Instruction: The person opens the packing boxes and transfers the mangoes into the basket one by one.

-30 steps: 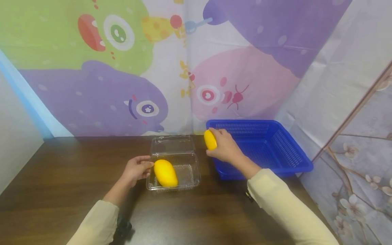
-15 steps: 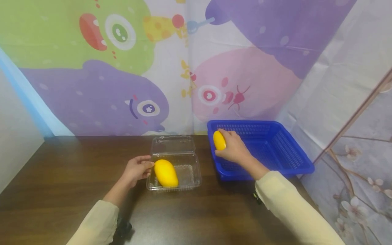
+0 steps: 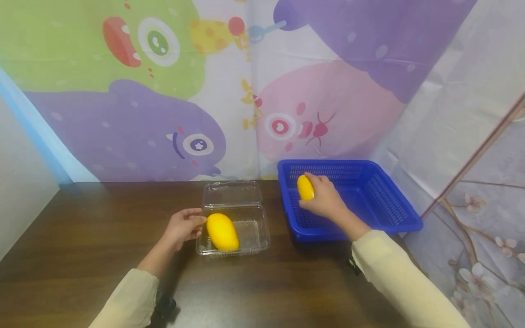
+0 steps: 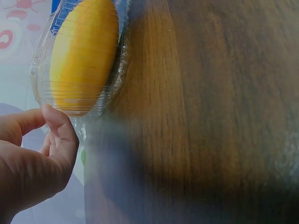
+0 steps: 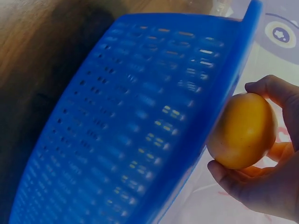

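Note:
A yellow mango (image 3: 305, 187) is gripped by my right hand (image 3: 325, 198) over the left part of a blue plastic basket (image 3: 352, 231). In the right wrist view, thumb and fingers wrap round that mango (image 5: 246, 131), beside the basket's rim. With thumb and fingertips, my left hand (image 3: 182, 230) pinches the left rim of a clear plastic clamshell container (image 3: 262, 246). A second mango (image 3: 222, 232) lies in the container's base, towards its left side. Through the ribbed clear wall, the left wrist view shows this mango (image 4: 85, 56) close to the left hand (image 4: 44, 154).
The container's lid (image 3: 231, 193) is folded back on the dark wooden table (image 3: 102, 241). A cartoon-print cloth (image 3: 164, 114) hangs behind the table, and a flower-print panel (image 3: 480, 255) stands on the right past the basket.
My right hand has carried its mango to the right, from the basket's left rim to over its inside. The left hand, container and second mango stay in place.

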`<state>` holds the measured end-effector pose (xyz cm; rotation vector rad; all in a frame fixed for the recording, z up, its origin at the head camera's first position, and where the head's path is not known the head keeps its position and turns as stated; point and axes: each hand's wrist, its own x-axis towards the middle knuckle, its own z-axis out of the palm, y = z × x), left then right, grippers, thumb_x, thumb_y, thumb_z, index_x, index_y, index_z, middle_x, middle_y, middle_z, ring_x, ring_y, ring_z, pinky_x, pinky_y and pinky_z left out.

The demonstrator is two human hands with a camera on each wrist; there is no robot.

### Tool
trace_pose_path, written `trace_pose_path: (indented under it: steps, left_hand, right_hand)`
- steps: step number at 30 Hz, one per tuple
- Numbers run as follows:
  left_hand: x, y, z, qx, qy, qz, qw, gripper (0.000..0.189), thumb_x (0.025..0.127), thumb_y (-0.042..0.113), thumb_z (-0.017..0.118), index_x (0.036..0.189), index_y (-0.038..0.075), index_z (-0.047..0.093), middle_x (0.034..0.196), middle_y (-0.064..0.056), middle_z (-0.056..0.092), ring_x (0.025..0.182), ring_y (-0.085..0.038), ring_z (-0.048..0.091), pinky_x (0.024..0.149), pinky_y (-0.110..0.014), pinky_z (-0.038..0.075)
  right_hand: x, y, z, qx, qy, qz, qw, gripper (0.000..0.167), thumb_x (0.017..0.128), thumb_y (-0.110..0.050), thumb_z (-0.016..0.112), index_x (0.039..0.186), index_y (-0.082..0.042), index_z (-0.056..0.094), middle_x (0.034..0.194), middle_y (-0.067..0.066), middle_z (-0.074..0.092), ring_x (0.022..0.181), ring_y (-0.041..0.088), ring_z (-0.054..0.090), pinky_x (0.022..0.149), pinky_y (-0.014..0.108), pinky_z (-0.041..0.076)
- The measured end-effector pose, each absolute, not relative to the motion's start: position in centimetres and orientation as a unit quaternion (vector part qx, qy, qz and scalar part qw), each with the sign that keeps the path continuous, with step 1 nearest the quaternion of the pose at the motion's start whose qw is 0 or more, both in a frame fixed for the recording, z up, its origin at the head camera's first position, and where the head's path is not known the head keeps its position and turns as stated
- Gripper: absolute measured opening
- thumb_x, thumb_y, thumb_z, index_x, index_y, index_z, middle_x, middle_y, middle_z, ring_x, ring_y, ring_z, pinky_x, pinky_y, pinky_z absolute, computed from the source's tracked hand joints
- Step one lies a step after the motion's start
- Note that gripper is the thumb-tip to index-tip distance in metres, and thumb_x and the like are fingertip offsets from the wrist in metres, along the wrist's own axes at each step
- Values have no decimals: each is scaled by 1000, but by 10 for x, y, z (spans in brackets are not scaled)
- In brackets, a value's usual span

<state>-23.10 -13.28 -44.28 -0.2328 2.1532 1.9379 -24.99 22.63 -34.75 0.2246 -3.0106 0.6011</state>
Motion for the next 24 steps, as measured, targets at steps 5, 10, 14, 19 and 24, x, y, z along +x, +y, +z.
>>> trace_pose_path:
  steps: [5, 10, 14, 19, 24]
  left_hand:
    - [-232, -133, -443, -79, 735, 663, 115, 49, 91, 9, 57, 134, -6, 40, 92, -6, 60, 67, -10, 54, 61, -19, 53]
    - [-232, -133, -442, -81, 735, 664, 112, 48, 91, 8, 57, 133, -6, 40, 93, -6, 61, 67, -11, 55, 60, -19, 53]
    - [-232, -132, -440, -83, 733, 666, 111, 49, 91, 9, 58, 133, -6, 40, 93, -7, 61, 66, -10, 54, 60, -19, 53]
    - [-232, -132, -440, -85, 733, 666, 113, 49, 90, 10, 58, 133, -5, 40, 92, -6, 60, 65, -10, 54, 60, -19, 53]
    - [-231, -132, -444, -88, 733, 664, 115, 48, 91, 10, 58, 133, -5, 41, 94, -7, 61, 67, -11, 54, 61, -20, 53]
  right_hand:
    - [-252, 235, -350, 73, -978, 192, 46, 84, 71, -28, 72, 143, -5, 35, 130, 27, 44, 107, 38, 48, 81, 48, 49]
    - [-255, 243, -353, 62, -978, 194, 41, 85, 72, -30, 71, 144, -5, 33, 132, 27, 42, 108, 38, 47, 80, 48, 50]
    - [-257, 249, -355, 52, -978, 199, 44, 85, 73, -29, 71, 144, -4, 32, 132, 28, 41, 108, 38, 47, 79, 47, 50]
    - [-259, 257, -358, 42, -977, 205, 46, 84, 74, -27, 70, 144, -3, 31, 133, 30, 40, 111, 41, 46, 83, 51, 49]
    - [-259, 264, -365, 34, -979, 198, 35, 83, 75, -27, 70, 144, -1, 30, 132, 31, 40, 111, 42, 46, 84, 52, 49]
